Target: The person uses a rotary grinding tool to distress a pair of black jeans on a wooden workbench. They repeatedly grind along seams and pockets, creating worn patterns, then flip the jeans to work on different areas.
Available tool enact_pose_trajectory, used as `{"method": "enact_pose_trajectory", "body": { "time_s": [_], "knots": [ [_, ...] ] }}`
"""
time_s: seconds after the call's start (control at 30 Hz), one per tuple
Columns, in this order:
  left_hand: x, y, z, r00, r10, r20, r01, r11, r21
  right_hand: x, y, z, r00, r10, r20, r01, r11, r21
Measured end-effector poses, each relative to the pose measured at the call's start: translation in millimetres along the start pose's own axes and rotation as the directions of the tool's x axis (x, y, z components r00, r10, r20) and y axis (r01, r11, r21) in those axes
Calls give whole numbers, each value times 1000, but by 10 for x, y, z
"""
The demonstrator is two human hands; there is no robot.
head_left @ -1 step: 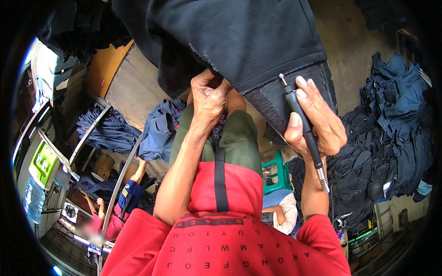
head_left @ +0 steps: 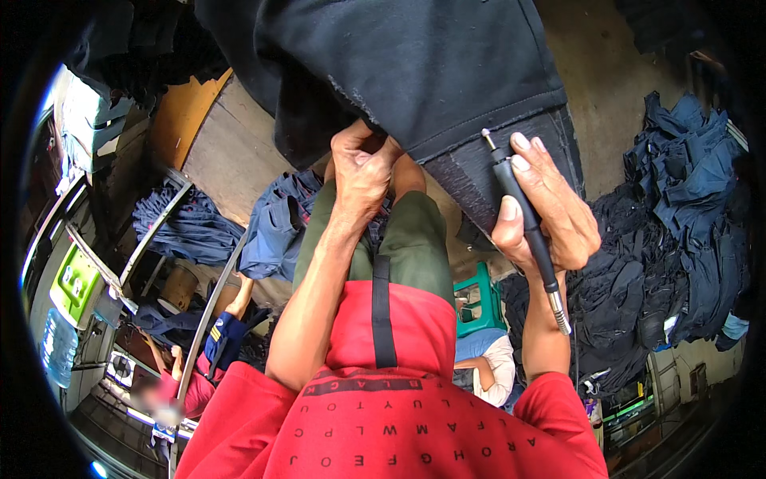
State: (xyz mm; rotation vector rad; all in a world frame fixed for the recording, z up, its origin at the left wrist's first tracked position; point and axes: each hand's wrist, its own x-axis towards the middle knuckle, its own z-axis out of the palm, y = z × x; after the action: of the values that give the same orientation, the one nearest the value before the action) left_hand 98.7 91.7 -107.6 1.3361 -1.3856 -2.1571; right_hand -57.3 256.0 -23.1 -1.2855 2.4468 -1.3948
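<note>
A black denim garment point(head_left: 431, 64) is spread in front of me, with a stitched hem seam and a whitish frayed patch along its lower left edge. My left hand point(head_left: 361, 168) is closed on that lower edge, its fingertips tucked out of sight. Below the seam a dark, scuffed board-like piece point(head_left: 471, 180) sticks out of the garment. In my right hand point(head_left: 554, 203) is a black rotary grinding pen point(head_left: 523, 211), held between thumb and fingers. Its small pale round tip lies at the hem seam; whether it touches the cloth I cannot tell. A ribbed metal end points back toward my forearm.
Heaps of dark jeans point(head_left: 618, 279) lie to the right, with bluish garments point(head_left: 682, 160) above them. On the left are folded denim point(head_left: 187, 223), metal rails point(head_left: 211, 299) and a water bottle point(head_left: 59, 347). A green plastic stool point(head_left: 479, 299) and other people are close by.
</note>
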Motion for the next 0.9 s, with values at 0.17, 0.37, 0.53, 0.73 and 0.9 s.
{"method": "enact_pose_trajectory", "body": {
  "time_s": [0.17, 0.37, 0.53, 0.73, 0.9],
  "knots": [
    [36, -15, 0, 1000, -9, 6, 9, 1000, -11, 22, 11, 11, 1000, -21, 22, 21, 1000, 19],
    [167, -43, -30, 999, 4, 33, -2, 998, -58, 55, 85, 71, 1000, 0, 14, 0, 1000, -21],
    [154, -51, -60, 999, 4, 48, -2, 999, -47, 24, 60, 13, 998, 39, 46, -36, 997, -64],
    [178, -67, -68, 998, -5, 61, 7, 1000, -28, 36, 78, 15, 995, 82, -49, -88, 987, -131],
    [174, -74, -44, 998, 35, 47, -33, 998, -55, 13, 89, 10, 992, 98, -77, -108, 985, -135]
  ]
}}
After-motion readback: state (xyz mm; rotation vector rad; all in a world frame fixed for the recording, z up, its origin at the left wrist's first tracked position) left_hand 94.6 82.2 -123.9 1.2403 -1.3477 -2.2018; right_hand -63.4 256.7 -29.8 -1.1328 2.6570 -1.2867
